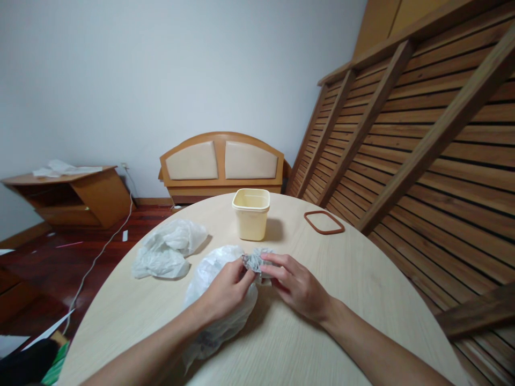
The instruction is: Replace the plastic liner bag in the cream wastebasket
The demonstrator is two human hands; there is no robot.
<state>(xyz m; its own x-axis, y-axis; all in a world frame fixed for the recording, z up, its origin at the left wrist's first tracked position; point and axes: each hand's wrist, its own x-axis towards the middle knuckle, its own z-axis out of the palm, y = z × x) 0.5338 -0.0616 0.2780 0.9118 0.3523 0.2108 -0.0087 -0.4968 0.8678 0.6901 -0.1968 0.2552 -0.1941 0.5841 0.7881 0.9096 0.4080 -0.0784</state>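
My left hand is closed around the gathered neck of a translucent white plastic bag, whose body lies under the wrist and spreads toward me. The fingers of my right hand pinch the crumpled, bunched-up end of the bag from the other side. What the bag contains cannot be made out. Just beyond both hands stands a pale yellow square plastic tub, upright and without a lid. A second crumpled white plastic bag rests on the table to the left of it.
A brown rounded-square ring lies near the far right edge of the round wooden table. Slatted wooden panels lean close on the right. Behind are a headboard and a low cabinet; a cable runs across the floor.
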